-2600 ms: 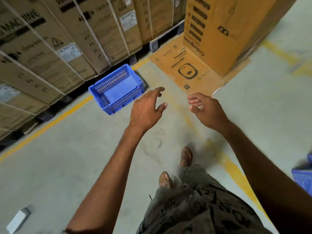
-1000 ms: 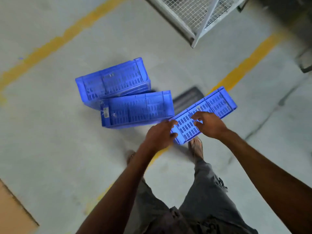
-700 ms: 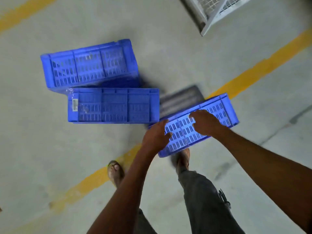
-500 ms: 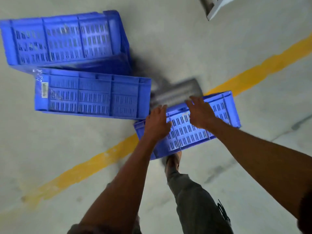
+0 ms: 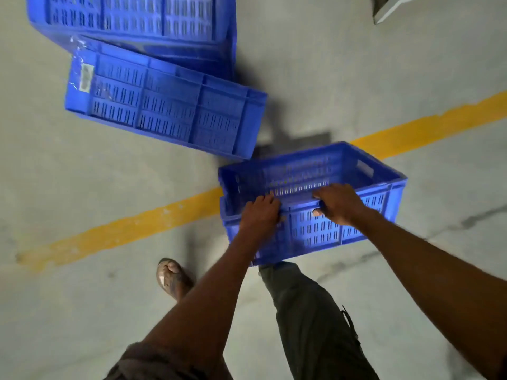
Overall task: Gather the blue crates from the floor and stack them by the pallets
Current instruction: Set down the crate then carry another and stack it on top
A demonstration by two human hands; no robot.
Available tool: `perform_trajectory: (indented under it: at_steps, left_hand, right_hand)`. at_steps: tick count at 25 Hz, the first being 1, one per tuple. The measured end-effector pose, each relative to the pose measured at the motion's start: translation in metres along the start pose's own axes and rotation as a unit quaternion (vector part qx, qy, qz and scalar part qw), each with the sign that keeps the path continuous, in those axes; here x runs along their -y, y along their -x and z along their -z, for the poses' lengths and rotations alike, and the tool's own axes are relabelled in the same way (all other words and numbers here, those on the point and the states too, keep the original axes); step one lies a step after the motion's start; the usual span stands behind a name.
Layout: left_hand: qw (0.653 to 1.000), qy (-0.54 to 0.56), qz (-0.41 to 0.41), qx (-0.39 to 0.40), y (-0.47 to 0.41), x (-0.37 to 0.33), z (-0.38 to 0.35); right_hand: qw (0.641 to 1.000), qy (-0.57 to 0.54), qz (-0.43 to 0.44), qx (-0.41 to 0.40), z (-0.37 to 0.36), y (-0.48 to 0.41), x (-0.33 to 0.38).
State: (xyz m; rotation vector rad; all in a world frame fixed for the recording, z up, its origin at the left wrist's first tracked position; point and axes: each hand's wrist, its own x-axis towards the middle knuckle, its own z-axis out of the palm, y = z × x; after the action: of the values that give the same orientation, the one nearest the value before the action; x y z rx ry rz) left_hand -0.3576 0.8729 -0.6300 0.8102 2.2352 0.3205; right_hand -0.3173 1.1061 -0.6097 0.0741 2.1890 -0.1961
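While both hands are clamped on the near long rim of one blue crate [image 5: 315, 229], that crate sits open side up right across the yellow floor line [image 5: 123, 231]. Left hand [image 5: 260, 213] has its fingers curled over the rim near the left corner; right hand [image 5: 340, 204] wraps the rim further right, thumb on the outer wall. Two more crates lie on the far side of the line: a tipped crate [image 5: 164, 111] and a farther crate [image 5: 137, 17] touching it.
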Motion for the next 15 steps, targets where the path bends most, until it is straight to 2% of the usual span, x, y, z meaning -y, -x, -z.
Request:
perform_trajectory:
  at_steps: [3,7,9,11,15]
  left_hand:
    - [0.995,0.092,0.048,-0.016,0.073,0.003,0.028]
    - [0.993,0.116,0.020,0.004,0.176,0.022,0.100]
    - [0.994,0.102,0.015,-0.045,0.231,0.032,0.145]
    - [0.989,0.094,0.042,-0.105,0.288,0.054,0.191]
    - [0.973,0.152,0.121,-0.125,0.437,0.143,0.271]
  right_hand:
    - [0.999,-0.015,0.034,-0.009,0.013,0.059,0.043]
    - [0.998,-0.024,0.055,0.011,0.068,0.131,0.118]
    - [0.997,-0.014,0.075,0.032,0.111,0.167,0.169]
    - [0.995,-0.018,0.099,0.015,0.157,0.203,0.221]
    - [0.986,0.062,0.152,-0.021,0.233,0.273,0.352]
